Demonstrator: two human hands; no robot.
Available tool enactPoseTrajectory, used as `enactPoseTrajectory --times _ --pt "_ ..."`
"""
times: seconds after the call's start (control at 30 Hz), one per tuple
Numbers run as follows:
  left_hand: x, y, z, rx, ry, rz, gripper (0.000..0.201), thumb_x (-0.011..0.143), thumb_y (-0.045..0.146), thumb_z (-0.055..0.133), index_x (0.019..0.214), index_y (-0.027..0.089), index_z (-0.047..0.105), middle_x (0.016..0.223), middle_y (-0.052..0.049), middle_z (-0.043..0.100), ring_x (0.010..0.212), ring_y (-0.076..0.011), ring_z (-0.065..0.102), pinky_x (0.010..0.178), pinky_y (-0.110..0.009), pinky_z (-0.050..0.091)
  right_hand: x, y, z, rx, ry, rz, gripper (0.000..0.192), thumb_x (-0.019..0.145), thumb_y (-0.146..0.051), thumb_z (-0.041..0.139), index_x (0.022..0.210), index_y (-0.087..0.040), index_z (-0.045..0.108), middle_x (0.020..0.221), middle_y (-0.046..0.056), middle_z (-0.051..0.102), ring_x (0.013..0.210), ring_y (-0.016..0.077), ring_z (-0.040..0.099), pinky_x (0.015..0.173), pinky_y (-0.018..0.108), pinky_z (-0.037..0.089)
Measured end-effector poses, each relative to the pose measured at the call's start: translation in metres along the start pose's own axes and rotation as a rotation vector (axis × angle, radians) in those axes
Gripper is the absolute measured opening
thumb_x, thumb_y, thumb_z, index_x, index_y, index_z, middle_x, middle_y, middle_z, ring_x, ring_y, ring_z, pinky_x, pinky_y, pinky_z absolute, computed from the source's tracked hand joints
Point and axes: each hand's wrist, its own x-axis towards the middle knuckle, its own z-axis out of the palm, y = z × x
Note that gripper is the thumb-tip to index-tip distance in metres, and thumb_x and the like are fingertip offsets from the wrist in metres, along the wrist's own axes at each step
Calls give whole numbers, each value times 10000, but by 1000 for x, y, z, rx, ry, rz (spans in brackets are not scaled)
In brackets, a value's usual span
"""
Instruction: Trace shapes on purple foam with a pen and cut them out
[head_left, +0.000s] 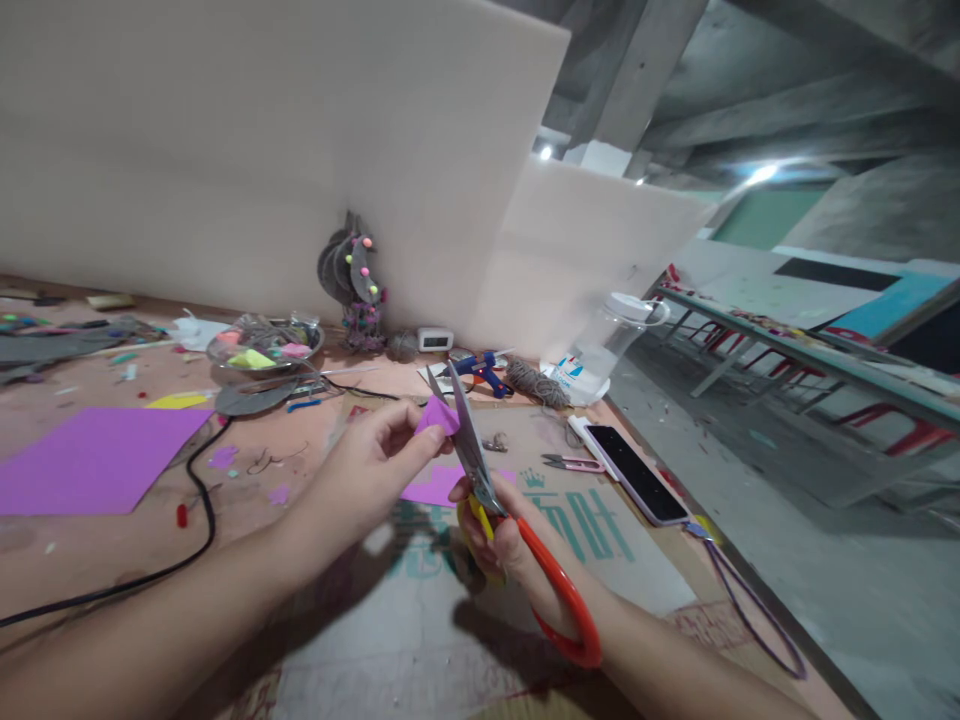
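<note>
My left hand (367, 470) pinches a small purple foam piece (437, 415) between thumb and fingers, held above the table. My right hand (510, 550) grips scissors (469, 440) with orange and yellow handles; the grey blades are parted and point up, with the foam piece at the blades. Under the hands lies another purple scrap (431, 487) on a printed cardboard sheet (585, 530).
A large purple foam sheet (94, 460) lies at left, with a black cable (199, 490) beside it. A bowl of scraps (262, 350), a blue glue gun (484, 370), twine (534, 382), small snips (571, 462) and a phone (636, 472) sit behind. White boards stand along the back. The table edge runs along the right.
</note>
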Motion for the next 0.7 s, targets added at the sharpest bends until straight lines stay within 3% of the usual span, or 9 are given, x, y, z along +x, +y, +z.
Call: enactPoseTrajectory --times 0.43,0.7 --pt "-2 0 4 -44 -11 -9 215 868 348 576 720 192 582 733 8 643 745 -160 618 677 -264 463 2 -10 7 105 -18 32 536 888 -707 456 1127 -227 461 712 -48 331 563 103 289 515 253 285" --pt "-4 -4 8 -138 -74 -16 129 890 288 578 882 200 672 867 5 716 817 -141 647 726 -240 482 2 -10 9 157 -11 38 535 875 -715 472 1067 -216 466 723 -45 343 564 94 293 508 242 279"
